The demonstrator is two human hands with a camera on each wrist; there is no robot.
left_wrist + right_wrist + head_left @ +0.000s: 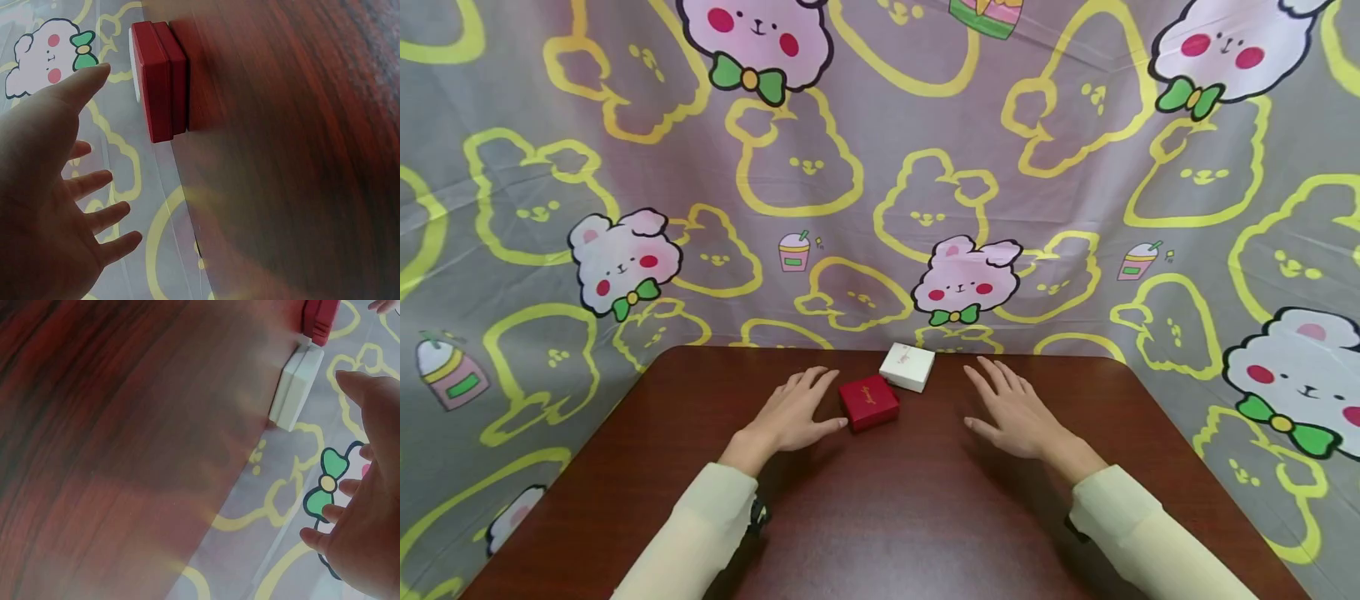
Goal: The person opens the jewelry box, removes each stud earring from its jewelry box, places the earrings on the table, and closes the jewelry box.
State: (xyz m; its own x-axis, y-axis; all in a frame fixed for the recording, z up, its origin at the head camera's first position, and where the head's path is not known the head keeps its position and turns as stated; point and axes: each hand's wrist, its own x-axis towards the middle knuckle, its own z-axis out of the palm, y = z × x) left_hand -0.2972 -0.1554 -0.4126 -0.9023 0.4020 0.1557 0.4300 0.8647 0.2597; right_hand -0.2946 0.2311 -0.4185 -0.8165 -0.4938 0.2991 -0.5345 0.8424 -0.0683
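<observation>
A small red box [868, 402] with gold lettering on its lid lies on the brown table, lid on. Just behind it and to its right is a white box [907, 367] of similar size, close to the table's back edge. My left hand [795, 412] hovers left of the red box, fingers spread, thumb tip near the box's left side. To the right of both boxes my right hand [1011, 410] is held over the table with its fingers extended and nothing in it. In the left wrist view the red box [159, 81] shows its lid seam.
The dark brown wooden table [880, 517] has rounded back corners. A grey curtain [865, 167] printed with yellow outlines and white bunnies hangs behind and along both sides. Cream sleeves [696, 521] cover both forearms, with a dark strap [758, 515] at the left wrist.
</observation>
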